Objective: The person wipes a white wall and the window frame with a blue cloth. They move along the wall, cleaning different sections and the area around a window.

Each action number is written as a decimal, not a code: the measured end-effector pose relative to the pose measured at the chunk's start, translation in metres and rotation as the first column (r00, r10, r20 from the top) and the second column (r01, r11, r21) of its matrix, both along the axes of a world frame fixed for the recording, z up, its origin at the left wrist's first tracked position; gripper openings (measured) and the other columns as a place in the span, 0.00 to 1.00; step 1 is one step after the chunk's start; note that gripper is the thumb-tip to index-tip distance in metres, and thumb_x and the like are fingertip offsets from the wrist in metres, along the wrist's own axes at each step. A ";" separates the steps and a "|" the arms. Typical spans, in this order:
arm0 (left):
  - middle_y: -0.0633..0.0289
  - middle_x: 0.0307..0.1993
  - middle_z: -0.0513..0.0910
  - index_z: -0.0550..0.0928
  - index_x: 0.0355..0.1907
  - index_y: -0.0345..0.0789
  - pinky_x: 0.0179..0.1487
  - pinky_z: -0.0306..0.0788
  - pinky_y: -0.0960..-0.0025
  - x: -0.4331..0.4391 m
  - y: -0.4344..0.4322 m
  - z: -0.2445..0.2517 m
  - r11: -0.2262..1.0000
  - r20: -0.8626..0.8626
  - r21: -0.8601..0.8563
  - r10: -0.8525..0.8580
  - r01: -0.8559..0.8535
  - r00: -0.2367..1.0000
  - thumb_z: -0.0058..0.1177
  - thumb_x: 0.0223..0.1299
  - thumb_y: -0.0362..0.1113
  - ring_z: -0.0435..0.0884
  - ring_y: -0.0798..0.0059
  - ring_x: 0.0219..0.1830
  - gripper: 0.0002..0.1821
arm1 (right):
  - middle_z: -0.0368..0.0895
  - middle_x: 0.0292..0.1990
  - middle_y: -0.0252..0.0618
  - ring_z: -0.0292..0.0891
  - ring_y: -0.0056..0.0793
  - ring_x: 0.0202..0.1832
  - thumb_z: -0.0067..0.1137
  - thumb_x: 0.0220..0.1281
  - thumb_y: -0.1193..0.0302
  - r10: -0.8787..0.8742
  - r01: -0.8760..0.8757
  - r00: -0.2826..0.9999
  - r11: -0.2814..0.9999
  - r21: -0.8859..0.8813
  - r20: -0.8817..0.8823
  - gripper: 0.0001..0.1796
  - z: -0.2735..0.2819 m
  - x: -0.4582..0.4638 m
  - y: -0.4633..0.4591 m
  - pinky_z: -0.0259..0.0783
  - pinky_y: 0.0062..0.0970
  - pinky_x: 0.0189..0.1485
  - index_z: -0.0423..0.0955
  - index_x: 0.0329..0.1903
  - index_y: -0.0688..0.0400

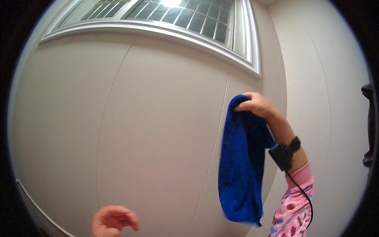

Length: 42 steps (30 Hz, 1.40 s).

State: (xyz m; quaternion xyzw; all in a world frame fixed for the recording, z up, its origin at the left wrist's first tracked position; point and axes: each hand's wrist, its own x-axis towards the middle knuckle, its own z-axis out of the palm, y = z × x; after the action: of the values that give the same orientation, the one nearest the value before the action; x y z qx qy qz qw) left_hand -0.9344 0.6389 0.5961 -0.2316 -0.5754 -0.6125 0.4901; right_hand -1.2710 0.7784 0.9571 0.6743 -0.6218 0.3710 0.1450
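A blue cloth [242,166] hangs down from my right hand [256,105], which grips its upper end between thumb and fingers, in front of the panelled wall. On that wrist is a strapped black device with a cable running down along a pink patterned sleeve. Low in the picture, left of centre, my left hand [115,220] holds nothing; its fingers are curled but apart from the thumb. The bottom edge of the picture cuts off the rest of that hand.
A beige panelled wall [160,118] with vertical seams stands before me. Above is a window with a silvery frame [177,28] and a metal grille. The wall meets another at the right, where a dark object [370,124] shows at the rim.
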 end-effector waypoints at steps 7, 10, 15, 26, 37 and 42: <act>0.43 0.73 0.47 0.25 0.74 0.52 0.58 0.74 0.46 -0.129 0.016 0.100 0.947 0.533 0.276 -0.291 0.163 0.795 0.54 0.66 0.39 0.66 0.43 0.65 0.54 | 0.84 0.34 0.41 0.80 0.28 0.35 0.63 0.53 0.65 0.313 -0.311 0.917 0.949 -0.051 0.246 0.17 -0.034 0.001 -0.022 0.77 0.27 0.41 0.79 0.41 0.65; 0.47 0.73 0.50 0.30 0.74 0.50 0.62 0.69 0.44 -0.155 0.025 0.113 0.920 0.396 0.342 -0.324 0.190 0.859 0.48 0.67 0.55 0.62 0.43 0.68 0.49 | 0.83 0.34 0.39 0.80 0.26 0.35 0.61 0.56 0.67 0.389 -0.409 0.820 0.911 -0.044 0.419 0.14 -0.056 0.017 -0.011 0.77 0.26 0.42 0.78 0.42 0.63; 0.53 0.62 0.70 0.58 0.70 0.36 0.65 0.68 0.58 -0.180 0.024 0.135 0.942 -0.033 0.248 -0.224 0.225 0.974 0.52 0.64 0.57 0.71 0.62 0.62 0.40 | 0.81 0.36 0.35 0.75 0.21 0.39 0.60 0.59 0.67 0.419 -0.488 0.775 0.873 0.026 0.472 0.14 -0.120 0.023 -0.017 0.73 0.24 0.46 0.76 0.44 0.62; 0.56 0.54 0.77 0.73 0.59 0.33 0.59 0.71 0.69 -0.240 -0.047 0.199 0.994 0.115 0.013 0.102 -0.104 0.988 0.54 0.65 0.32 0.76 0.71 0.53 0.20 | 0.76 0.40 0.32 0.72 0.23 0.45 0.66 0.47 0.76 0.403 -0.490 0.774 0.870 0.059 0.489 0.20 -0.105 -0.048 -0.063 0.71 0.29 0.50 0.73 0.45 0.55; 0.59 0.58 0.73 0.77 0.56 0.34 0.58 0.72 0.60 -0.243 -0.088 0.187 0.926 0.053 0.041 0.373 -0.376 0.926 0.53 0.62 0.38 0.73 0.68 0.57 0.20 | 0.79 0.45 0.43 0.79 0.43 0.47 0.67 0.44 0.76 -0.537 -0.222 0.792 0.190 -0.956 -0.291 0.28 0.167 -0.210 -0.079 0.77 0.37 0.50 0.68 0.51 0.50; 0.58 0.56 0.74 0.79 0.51 0.33 0.58 0.70 0.61 -0.232 -0.055 0.125 0.903 0.036 0.047 0.425 -0.426 0.905 0.54 0.59 0.40 0.72 0.69 0.58 0.19 | 0.74 0.54 0.41 0.72 0.47 0.57 0.68 0.44 0.76 -0.549 -0.130 0.739 0.452 -0.882 -0.390 0.35 0.175 -0.250 -0.094 0.74 0.42 0.58 0.65 0.56 0.42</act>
State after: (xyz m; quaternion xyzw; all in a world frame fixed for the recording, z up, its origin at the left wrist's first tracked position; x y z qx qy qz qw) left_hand -1.1660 0.5835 0.7207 -0.0797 -0.6015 -0.5089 0.6106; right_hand -1.5214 0.6842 1.1321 0.4961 -0.3411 0.3596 0.7129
